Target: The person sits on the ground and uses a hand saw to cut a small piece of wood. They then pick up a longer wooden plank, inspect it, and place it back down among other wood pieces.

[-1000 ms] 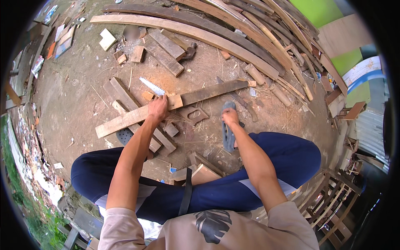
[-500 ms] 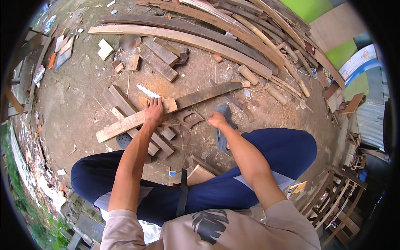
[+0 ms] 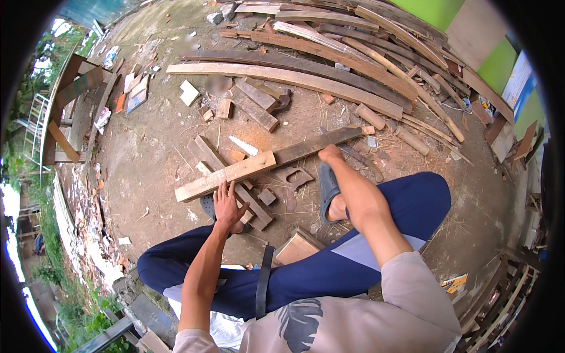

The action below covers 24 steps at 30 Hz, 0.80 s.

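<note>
Between your legs, wood offcuts [image 3: 293,250]. Your left hand [image 3: 226,206]: fingers spread, gripping nothing, fingertips at the near edge of one pale plank [image 3: 250,167], laid over boards [image 3: 253,206] on the ground. Your right hand [image 3: 331,154]: fingers curled at one dark plank [image 3: 315,145]; you cannot tell whether it grips. Beyond the pale plank, one toothed saw blade [image 3: 242,145]; farthest, long timbers [image 3: 276,74].

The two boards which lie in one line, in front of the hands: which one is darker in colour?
The brown board, beside the right hand; the other, the pale board, lies at the left hand's fingertips.
</note>
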Motion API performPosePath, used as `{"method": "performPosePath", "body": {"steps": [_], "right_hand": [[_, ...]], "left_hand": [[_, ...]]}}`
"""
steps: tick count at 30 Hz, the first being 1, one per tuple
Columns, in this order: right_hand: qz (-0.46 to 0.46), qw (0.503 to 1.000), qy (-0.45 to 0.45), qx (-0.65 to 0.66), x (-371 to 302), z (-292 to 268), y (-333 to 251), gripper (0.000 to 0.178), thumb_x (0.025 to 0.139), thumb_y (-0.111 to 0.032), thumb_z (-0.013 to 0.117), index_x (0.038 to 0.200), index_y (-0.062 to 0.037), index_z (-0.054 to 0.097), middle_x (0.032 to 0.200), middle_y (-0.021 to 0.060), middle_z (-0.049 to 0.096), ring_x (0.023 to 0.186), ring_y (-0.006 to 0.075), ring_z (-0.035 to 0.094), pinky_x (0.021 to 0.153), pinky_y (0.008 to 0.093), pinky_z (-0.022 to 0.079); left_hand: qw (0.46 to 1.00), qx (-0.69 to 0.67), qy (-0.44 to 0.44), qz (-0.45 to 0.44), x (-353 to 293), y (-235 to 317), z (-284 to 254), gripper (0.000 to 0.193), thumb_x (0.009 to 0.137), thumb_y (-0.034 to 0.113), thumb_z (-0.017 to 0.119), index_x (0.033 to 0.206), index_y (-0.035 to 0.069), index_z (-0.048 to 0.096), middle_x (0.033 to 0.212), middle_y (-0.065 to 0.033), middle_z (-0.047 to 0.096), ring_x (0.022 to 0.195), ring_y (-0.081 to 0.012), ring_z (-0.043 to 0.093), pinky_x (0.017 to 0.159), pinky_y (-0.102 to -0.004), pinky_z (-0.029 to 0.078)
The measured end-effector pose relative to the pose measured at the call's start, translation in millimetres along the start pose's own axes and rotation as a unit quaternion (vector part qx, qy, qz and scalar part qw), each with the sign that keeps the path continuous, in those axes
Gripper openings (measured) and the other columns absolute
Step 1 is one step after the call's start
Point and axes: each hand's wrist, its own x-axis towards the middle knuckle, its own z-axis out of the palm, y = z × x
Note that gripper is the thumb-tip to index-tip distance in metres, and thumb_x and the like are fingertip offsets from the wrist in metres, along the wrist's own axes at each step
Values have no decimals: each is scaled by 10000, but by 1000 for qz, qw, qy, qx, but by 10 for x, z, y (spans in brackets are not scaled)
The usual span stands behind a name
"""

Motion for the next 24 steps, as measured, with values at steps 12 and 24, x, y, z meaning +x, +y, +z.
{"method": "performPosePath", "body": {"steps": [12, 24], "right_hand": [[92, 990, 53, -95, 584, -384, 1707, 645, 881, -212, 663, 1469, -146, 406, 1464, 153, 495, 1364, 344, 481, 1097, 487, 432], [91, 964, -25, -249, 784, -460, 1950, 436, 811, -135, 719, 1234, -53, 654, 1320, 165, 634, 1233, 330, 611, 998, 430, 525]], "left_hand": [[999, -28, -14, 16, 826, 372, 64, 1030, 757, 449, 812, 1559, 109, 263, 1603, -204, 266, 1487, -387, 254, 1209, -516, 225], [987, 37, -143, 69, 1591, 371, 243, 916, 667, 427, 882, 1386, 68, 444, 1354, -131, 540, 1300, -309, 509, 1084, -451, 408]]}}
